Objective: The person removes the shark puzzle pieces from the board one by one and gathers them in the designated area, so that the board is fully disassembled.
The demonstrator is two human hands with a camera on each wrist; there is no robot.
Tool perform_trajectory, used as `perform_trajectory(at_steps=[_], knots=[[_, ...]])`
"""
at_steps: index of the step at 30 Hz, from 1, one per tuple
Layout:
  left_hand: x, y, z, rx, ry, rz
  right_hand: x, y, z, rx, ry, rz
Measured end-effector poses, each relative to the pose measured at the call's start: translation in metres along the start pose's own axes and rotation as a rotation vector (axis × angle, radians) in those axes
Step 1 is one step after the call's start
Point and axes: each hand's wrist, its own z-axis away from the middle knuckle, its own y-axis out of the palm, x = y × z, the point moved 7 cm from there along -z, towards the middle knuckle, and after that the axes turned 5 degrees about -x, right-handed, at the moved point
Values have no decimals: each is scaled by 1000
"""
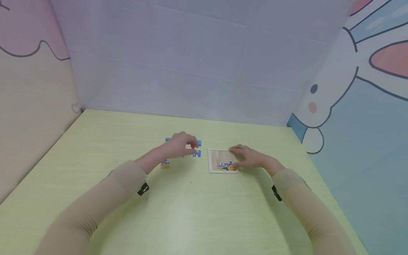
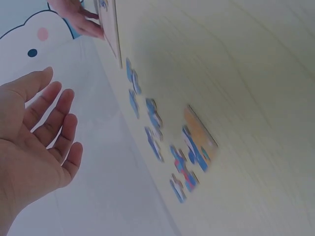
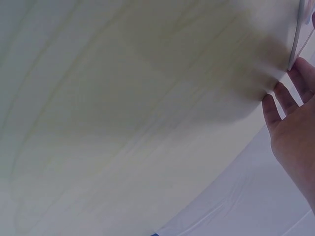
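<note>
My left hand (image 1: 180,146) hovers over several loose jigsaw puzzle pieces (image 2: 154,119), its fingers loosely curved with nothing between them. Those pieces are mostly blue; a tan-and-blue one (image 2: 198,140) lies at the near end of the group. To the right is a square puzzle tray (image 1: 209,161) with a white rim and wood-coloured base. Blue-and-yellow joined pieces (image 1: 225,166) sit along its near side. My right hand (image 1: 250,157) rests at the tray's right side, fingertips at the far rim and thumb close to the joined pieces. It covers the tray's right edge.
All of this lies on a pale yellow-green table (image 1: 204,212). A pale sheet-like wall (image 1: 197,63) stands behind its far edge. Cartoon-printed panels (image 1: 366,141) rise on both sides.
</note>
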Motion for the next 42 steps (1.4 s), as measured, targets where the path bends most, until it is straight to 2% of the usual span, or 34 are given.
perform_trajectory(at_steps=[4, 10, 15, 25, 29, 34, 42], knots=[[-14, 9, -13, -5, 19, 3, -2, 1, -2, -3, -3, 8], [-26, 33, -30, 25, 25, 2, -4, 3, -5, 0, 16, -2], [-32, 53, -38, 76, 44, -27, -5, 5, -6, -1, 22, 1], [-34, 81, -50, 155, 54, -52, -5, 3, -5, -26, 0, 25], [-34, 89, -54, 196, 67, -75, -5, 4, -5, -29, -3, 27], [-34, 95, -57, 233, 119, -104, -6, 5, -5, -29, -2, 24], [-33, 97, -59, 236, 149, -108, -4, 4, -4, -24, 1, 14]])
